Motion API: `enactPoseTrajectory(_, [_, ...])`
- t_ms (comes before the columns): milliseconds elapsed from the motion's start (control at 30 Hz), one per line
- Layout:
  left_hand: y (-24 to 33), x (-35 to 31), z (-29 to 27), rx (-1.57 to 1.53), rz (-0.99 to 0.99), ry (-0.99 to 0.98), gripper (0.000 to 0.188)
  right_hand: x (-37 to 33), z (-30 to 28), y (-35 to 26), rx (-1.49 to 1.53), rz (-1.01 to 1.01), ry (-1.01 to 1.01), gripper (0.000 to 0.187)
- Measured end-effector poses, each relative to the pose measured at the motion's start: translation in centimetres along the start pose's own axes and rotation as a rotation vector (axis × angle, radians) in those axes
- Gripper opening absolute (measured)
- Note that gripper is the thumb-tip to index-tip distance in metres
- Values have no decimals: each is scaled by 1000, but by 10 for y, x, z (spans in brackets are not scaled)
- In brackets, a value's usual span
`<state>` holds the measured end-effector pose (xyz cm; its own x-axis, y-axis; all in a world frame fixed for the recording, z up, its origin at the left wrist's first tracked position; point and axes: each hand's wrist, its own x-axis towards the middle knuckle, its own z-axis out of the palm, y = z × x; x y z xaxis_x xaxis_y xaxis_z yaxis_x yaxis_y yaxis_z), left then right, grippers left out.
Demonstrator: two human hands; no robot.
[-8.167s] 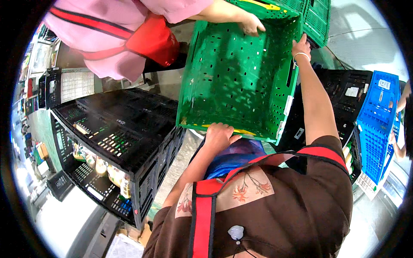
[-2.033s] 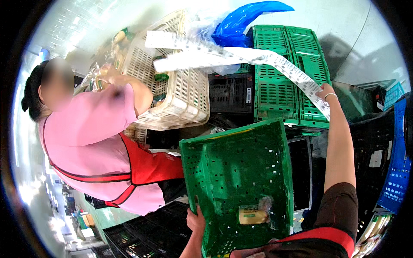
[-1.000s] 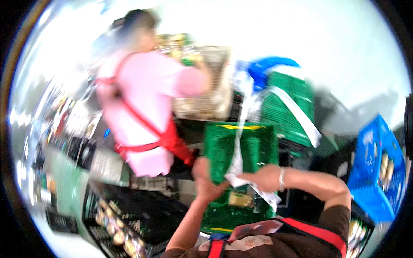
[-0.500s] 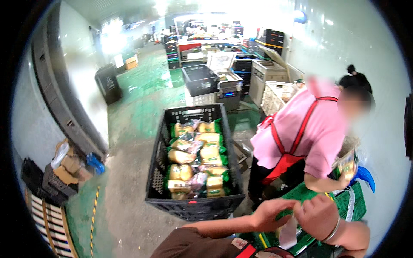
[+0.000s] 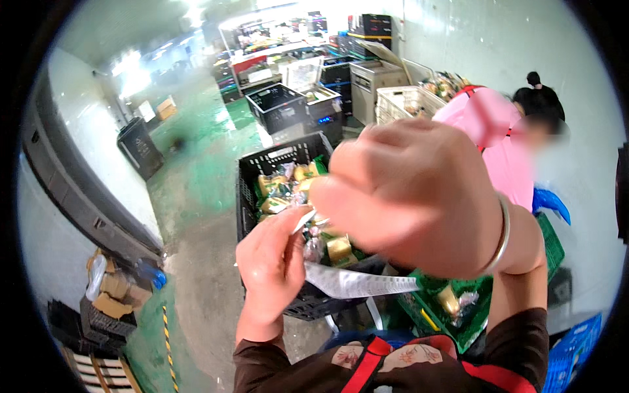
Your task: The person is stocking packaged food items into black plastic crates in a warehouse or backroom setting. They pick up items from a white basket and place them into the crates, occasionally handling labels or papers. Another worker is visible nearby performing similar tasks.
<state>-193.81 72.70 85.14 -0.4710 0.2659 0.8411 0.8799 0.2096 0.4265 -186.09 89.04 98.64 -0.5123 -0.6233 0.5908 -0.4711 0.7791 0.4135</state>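
Note:
My left hand [image 5: 270, 265] is closed, thumb against fingers, on a white label strip [image 5: 357, 284]. The printed strip trails rightward from it, and a small white piece shows at the fingertips. Large and somewhat blurred, my right hand [image 5: 413, 196] is raised close to the left fingertips. Its fingers are curled, and what lies inside them is hidden. Behind both hands stands a black plastic crate [image 5: 246, 196] of clear-and-green packages [image 5: 274, 204] with pale yellow contents. My right hand covers part of that crate.
A person in a pink top [image 5: 508, 154] bends at the right by the wall. A green crate [image 5: 478, 327] holding a package [image 5: 449, 301] sits lower right, near a blue crate [image 5: 576, 350]. Farther off are another black crate [image 5: 278, 108] and a white basket [image 5: 400, 101]. Cardboard [image 5: 114, 295] lies left.
Both hands have come up and left from over the green crate to in front of the black crate. The strip now stretches out sideways. The other person has shifted toward the wall.

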Motion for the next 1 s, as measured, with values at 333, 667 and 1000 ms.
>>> enactPoseTrajectory(333, [-33,-6,80,-657,-321,-710,24,-133,77,25,1194,937,119,22])
enactPoseTrajectory(667, [-4,-19,150,-567,-569,-304,9,-256,68,-15,1118,1284,285,36])
enactPoseTrajectory(1000, [-63,114,-23,-546,-425,114,34,-369,285,-251,1651,940,-620,78])
